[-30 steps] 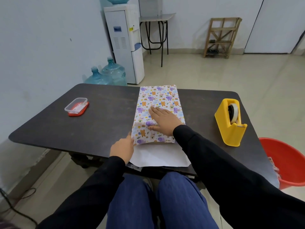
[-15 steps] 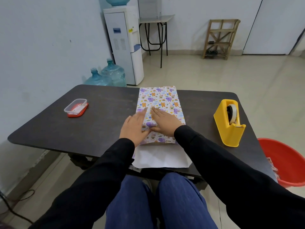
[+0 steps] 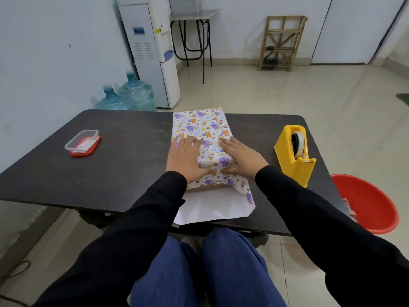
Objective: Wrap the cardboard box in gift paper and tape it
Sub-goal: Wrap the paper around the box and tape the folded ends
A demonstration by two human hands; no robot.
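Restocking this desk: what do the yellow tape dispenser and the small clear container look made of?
Tape dispenser: probably moulded plastic, smooth uniform yellow with a soft sheen. Container: seemingly clear plastic, see-through walls, with an opaque red piece beneath.

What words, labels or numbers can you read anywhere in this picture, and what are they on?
No text can be read.
Blue panel on the water dispenser: blurred.
Yellow sticker beside it: too small.
Gift paper: animal pictures, no legible words.
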